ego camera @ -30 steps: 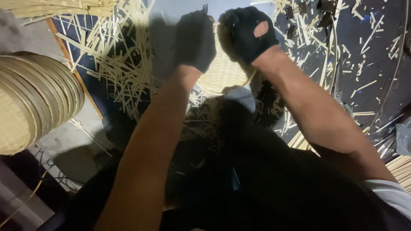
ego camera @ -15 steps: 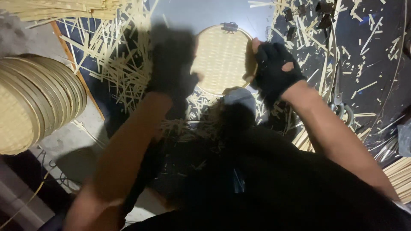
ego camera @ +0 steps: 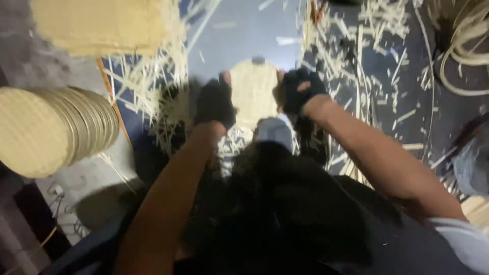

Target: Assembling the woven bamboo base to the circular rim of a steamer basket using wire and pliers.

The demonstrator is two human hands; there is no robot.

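So from my feed, closest in is dark clothing over the lap [ego camera: 285, 214], then both forearms running up to gloved hands. The left hand [ego camera: 215, 104] is clamped on the left edge of a round woven bamboo disc [ego camera: 253, 91], and the right hand [ego camera: 298, 91] is clamped on its right edge, so the disc sits upright between them, just above the floor. Off to the left there's a stack of finished discs [ego camera: 56, 130] lying on its side. Further out, bamboo scraps [ego camera: 367, 61] are scattered over the dark floor [ego camera: 239, 35], and a woven mat [ego camera: 102, 25] sits top left.
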